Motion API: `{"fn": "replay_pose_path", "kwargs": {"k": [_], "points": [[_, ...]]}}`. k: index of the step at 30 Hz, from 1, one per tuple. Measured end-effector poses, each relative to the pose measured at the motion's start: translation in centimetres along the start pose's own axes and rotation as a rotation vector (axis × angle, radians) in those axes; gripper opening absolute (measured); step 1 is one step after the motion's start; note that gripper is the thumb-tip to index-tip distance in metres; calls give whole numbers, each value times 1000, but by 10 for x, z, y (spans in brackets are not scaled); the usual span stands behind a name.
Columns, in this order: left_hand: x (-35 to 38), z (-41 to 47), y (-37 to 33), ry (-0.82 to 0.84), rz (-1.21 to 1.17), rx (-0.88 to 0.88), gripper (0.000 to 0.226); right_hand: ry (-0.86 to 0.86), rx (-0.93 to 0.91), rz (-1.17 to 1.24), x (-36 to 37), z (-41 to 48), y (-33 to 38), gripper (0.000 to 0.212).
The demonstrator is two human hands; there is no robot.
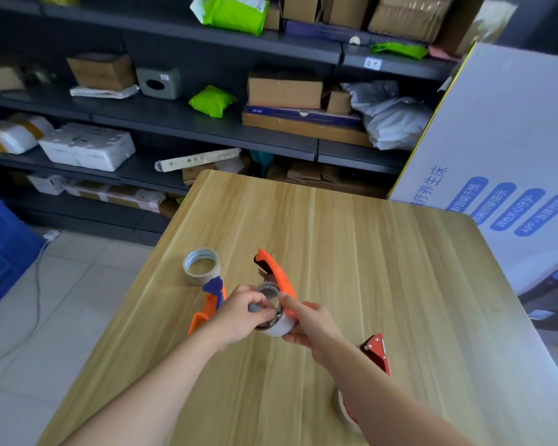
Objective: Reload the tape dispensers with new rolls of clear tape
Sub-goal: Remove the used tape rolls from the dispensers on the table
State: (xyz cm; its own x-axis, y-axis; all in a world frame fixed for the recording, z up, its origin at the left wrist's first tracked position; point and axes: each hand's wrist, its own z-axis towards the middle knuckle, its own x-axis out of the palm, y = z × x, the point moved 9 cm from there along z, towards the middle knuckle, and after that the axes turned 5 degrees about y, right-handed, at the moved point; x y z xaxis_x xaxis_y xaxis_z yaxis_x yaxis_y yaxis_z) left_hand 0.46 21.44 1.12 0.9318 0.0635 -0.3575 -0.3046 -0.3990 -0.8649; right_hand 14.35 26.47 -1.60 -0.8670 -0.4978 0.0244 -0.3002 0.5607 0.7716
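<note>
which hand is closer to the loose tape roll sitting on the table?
Left. The left hand is just right of and nearer the camera than the loose tape roll; the right hand is farther right, beyond the roll both hands hold.

Looks like a parcel stockroom: dark metal shelving (207,123) crammed with cardboard boxes (284,91) and bagged mailers (212,100), behind a wooden desk (368,252).

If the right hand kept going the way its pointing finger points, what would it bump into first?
The right hand points up and left, with its fingertip already at the tape roll held in both hands. It would probably meet that roll first, then the orange dispenser just behind, though depth is hard to judge.
</note>
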Motion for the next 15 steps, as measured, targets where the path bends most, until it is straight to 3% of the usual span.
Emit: {"fn": "replay_pose_path", "kwargs": {"k": [4,8,15], "points": [[-13,-1,-14,-38,45,44,26,15,-23,-13,4,-3,16,36],[-23,-2,-29,-53,50,83,25,61,-60,-59,13,-10,33,43],[-40,-11,-52,-190,111,164,26,-18,-88,-107,20,-21,55,15]]}}
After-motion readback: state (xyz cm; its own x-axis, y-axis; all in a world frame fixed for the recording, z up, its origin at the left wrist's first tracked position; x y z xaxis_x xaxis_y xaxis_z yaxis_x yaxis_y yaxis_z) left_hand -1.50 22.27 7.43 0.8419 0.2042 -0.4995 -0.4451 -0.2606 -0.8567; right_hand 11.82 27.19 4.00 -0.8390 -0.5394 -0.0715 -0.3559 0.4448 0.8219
